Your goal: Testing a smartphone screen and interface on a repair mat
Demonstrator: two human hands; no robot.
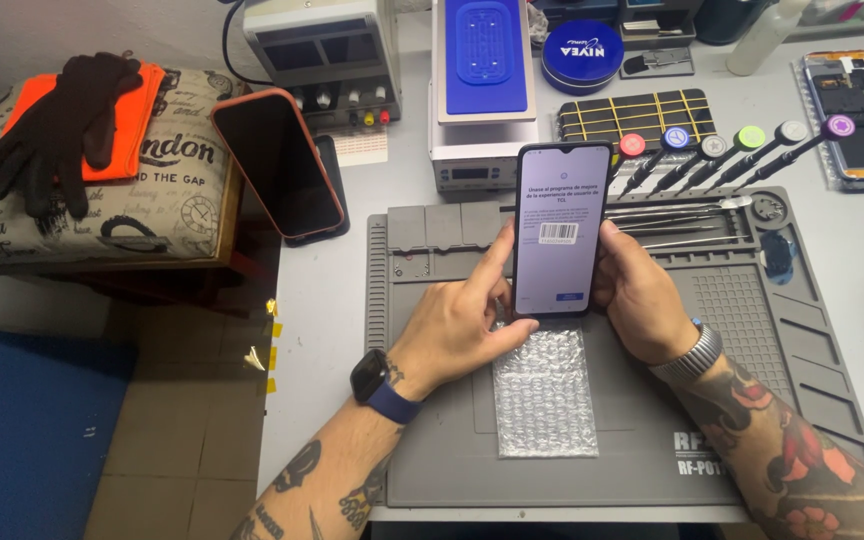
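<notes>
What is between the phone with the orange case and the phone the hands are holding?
In the head view, only bare table and the grey mat's edge lie between the orange-cased phone and the held phone.

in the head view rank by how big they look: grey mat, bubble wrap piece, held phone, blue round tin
1. grey mat
2. bubble wrap
3. held phone, close to the wrap and nearer the camera, so unsure
4. blue tin

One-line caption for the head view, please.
Both hands, left hand and right hand, hold a lit black smartphone upright above a bubble-wrap pouch on a grey repair mat.
</notes>
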